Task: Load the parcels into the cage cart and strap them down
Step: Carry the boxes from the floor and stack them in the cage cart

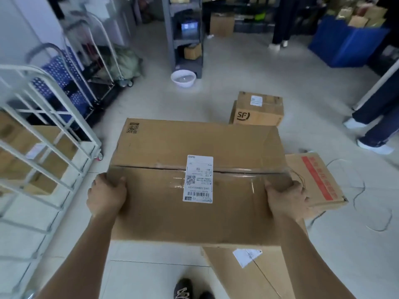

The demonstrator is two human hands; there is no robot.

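Our fingers (pixel 119 183) are wrapped over the two short ends of the large brown cardboard parcel with the white shipping label (pixel 197 180), thumbs on the top face and the rest curled down the sides out of sight, so each hand clamps an end and neither is spread loose. The left hand (pixel 106 196) sits at nine o'clock on the box and the right hand (pixel 287 199) at three o'clock, level with the taped seam; we judge this wide, even grip keeps a long box from tipping as it is carried. The parcel is held flat in front of us, clear of the floor, with the label uppermost. The white metal cage cart (pixel 49 134) stands at nine to ten o'clock, and through its bars we see brown boxes already inside it, so loading looks part done. Waiting on the pale tiled floor (pixel 205 100) are a small brown box printed SF (pixel 259 111) at one o'clock, a flat carton with a red stripe (pixel 315 180) at three o'clock, and another brown carton (pixel 248 275) at five o'clock beneath the held one. No strap shows yet. Next, we reckon, a turn left toward the cart.
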